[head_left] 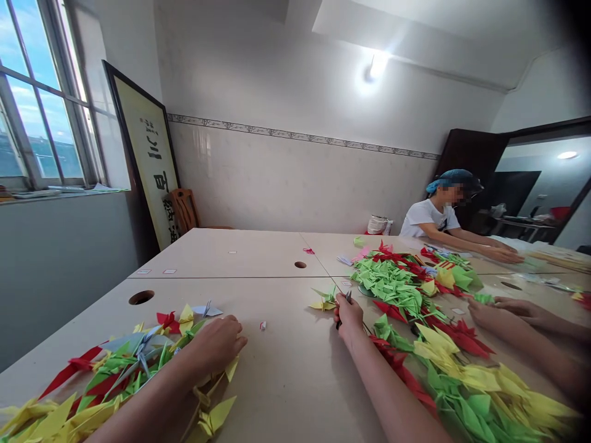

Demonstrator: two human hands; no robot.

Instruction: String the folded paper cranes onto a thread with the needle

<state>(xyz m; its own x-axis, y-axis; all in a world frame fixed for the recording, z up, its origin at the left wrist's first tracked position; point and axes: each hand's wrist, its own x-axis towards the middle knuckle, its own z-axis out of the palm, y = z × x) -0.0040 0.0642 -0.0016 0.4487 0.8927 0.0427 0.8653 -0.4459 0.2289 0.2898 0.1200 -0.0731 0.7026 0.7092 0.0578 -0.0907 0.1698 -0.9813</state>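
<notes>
My left hand (216, 344) lies curled on the near edge of a pile of folded paper cranes (115, 375) in green, yellow, red and grey at the lower left. Yellow folded paper (229, 369) pokes out from under its fingers. My right hand (349, 315) is closed around a small dark tool (339, 321) whose kind I cannot make out, with a grey tip showing above the fingers. It rests on the table beside a yellow-green crane (323, 300) and a long heap of cranes (443, 351) to its right.
Another person's two hands (503, 311) rest on the table at the right edge. A co-worker in a white shirt (427, 216) and blue cap reaches over the far right of the beige table (258, 258). Cable holes (141, 297) dot the tabletop. A framed panel leans by the window.
</notes>
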